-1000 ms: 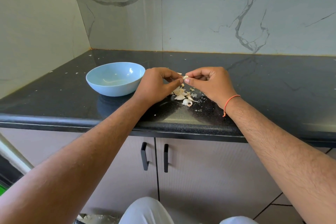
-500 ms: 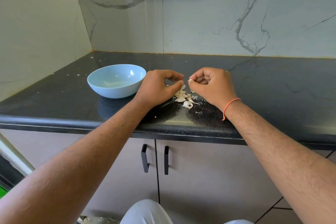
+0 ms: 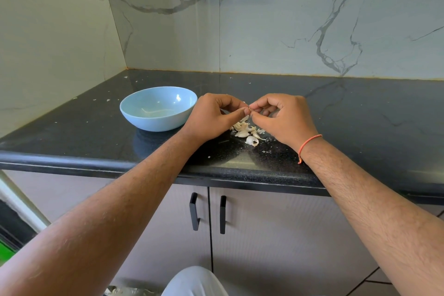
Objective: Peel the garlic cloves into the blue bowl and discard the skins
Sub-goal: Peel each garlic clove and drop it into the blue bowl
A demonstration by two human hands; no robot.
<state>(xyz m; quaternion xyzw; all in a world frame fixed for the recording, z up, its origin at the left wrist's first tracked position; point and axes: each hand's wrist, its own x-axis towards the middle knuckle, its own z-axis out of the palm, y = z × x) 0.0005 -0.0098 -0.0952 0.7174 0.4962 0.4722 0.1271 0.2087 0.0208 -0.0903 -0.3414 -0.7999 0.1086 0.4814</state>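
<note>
Head view, left hand (image 3: 211,118) and right hand (image 3: 282,119) curled, fingertips meeting above garlic skins (image 3: 247,131)

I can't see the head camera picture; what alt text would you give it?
Two hands, left and right, meet fingertip to fingertip above a black counter, pinching something too small to make out. Under them lie garlic cloves and skins; a blue bowl stands to the left, no cloves visible inside.
</note>
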